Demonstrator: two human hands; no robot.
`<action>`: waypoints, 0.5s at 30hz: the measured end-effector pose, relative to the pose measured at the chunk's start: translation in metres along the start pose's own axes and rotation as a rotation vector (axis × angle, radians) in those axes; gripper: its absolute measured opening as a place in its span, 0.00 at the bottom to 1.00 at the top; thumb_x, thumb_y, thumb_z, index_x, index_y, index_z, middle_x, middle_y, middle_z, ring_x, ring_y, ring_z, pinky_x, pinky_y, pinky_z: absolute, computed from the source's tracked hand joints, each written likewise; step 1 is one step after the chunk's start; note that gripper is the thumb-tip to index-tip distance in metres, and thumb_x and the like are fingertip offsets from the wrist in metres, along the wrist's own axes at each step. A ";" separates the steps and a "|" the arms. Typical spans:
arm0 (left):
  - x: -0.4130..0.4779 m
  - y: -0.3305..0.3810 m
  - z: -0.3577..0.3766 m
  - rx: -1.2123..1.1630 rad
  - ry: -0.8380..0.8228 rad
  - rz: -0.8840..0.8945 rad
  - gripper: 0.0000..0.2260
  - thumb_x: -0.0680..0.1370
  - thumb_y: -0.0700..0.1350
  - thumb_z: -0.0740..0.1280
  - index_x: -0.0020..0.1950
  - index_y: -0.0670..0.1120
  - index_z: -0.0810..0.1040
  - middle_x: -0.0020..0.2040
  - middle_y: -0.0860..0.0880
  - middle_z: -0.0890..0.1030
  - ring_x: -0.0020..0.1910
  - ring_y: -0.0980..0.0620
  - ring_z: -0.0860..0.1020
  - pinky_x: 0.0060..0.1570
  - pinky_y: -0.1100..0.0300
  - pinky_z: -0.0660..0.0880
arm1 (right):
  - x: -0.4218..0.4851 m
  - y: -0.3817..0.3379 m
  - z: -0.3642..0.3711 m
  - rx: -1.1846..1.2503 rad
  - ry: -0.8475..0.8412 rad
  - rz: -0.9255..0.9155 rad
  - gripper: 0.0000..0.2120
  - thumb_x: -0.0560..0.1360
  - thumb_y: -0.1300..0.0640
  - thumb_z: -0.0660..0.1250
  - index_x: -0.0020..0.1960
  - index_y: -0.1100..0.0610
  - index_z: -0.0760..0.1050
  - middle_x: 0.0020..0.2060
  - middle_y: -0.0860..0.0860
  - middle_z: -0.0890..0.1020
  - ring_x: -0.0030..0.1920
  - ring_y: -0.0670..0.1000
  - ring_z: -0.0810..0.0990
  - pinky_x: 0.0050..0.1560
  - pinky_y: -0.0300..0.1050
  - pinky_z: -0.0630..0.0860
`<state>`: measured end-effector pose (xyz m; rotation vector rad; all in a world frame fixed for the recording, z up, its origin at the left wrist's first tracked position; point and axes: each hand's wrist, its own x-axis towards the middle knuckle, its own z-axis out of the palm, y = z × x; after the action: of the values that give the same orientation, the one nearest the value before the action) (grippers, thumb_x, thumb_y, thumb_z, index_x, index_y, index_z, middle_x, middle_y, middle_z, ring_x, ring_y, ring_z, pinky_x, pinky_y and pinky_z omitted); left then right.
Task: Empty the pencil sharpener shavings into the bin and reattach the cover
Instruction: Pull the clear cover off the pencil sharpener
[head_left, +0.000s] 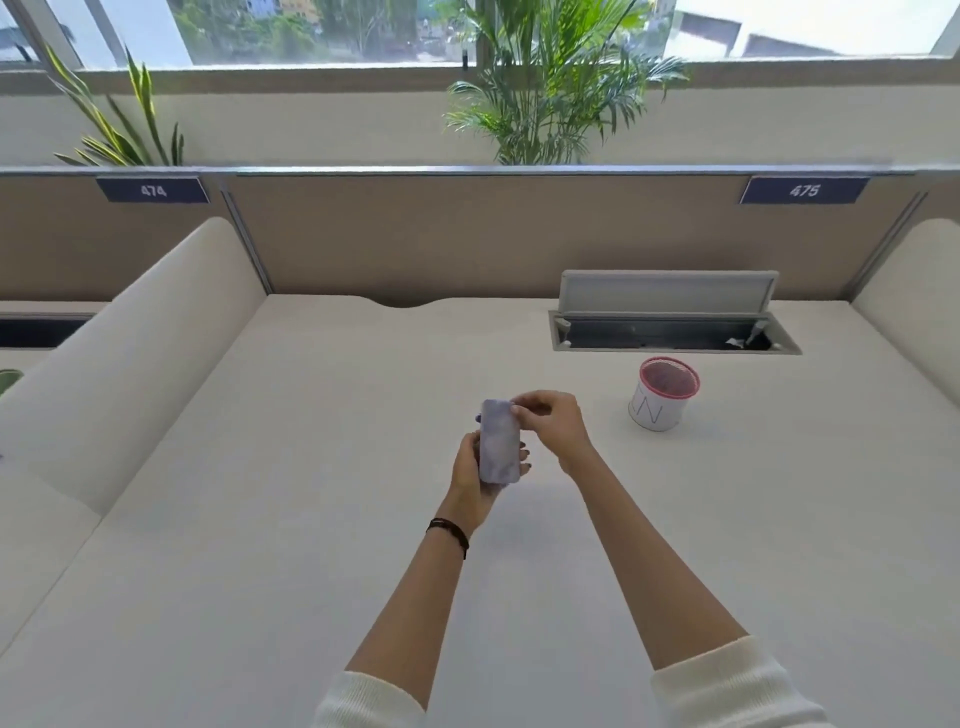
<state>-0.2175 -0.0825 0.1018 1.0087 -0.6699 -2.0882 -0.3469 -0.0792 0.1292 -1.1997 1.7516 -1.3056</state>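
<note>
Pencil sharpener (498, 441) held above the desk (260, 519): left hand (470, 475) clasps its base, right hand (550, 421) pinches its top (cover seam indistinct); bin (662, 395) well apart.

The sharpener (500, 440) sits mid-desk (311, 519), between both hands; the bin (662, 395) stands at its two o'clock, with the open cable tray (670, 332) behind the bin at twelve.

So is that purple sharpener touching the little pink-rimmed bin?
Apart. The head view shows the sharpener held in both hands, with bare desk between it and the bin.
</note>
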 end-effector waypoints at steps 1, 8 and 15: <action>0.002 0.000 0.007 -0.015 -0.027 -0.016 0.21 0.81 0.54 0.51 0.53 0.40 0.76 0.43 0.42 0.79 0.39 0.48 0.79 0.38 0.55 0.80 | 0.003 -0.003 -0.006 -0.005 0.003 0.022 0.05 0.72 0.65 0.69 0.47 0.64 0.81 0.42 0.58 0.84 0.42 0.52 0.81 0.39 0.34 0.76; 0.010 0.006 0.052 -0.133 -0.125 -0.034 0.28 0.81 0.58 0.47 0.75 0.41 0.59 0.71 0.37 0.66 0.71 0.38 0.65 0.64 0.46 0.68 | 0.022 -0.022 -0.032 -0.103 0.075 0.010 0.05 0.73 0.64 0.69 0.48 0.64 0.80 0.42 0.57 0.82 0.42 0.52 0.79 0.44 0.40 0.76; 0.023 0.005 0.068 -0.282 -0.087 0.007 0.18 0.81 0.56 0.53 0.52 0.45 0.76 0.46 0.44 0.77 0.44 0.48 0.76 0.39 0.57 0.82 | 0.039 -0.031 -0.042 -0.236 0.092 -0.054 0.05 0.72 0.63 0.70 0.46 0.65 0.81 0.43 0.60 0.83 0.41 0.50 0.78 0.43 0.39 0.75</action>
<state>-0.2812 -0.0938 0.1336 0.7599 -0.4042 -2.1564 -0.3896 -0.1025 0.1723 -1.3426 1.9966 -1.2271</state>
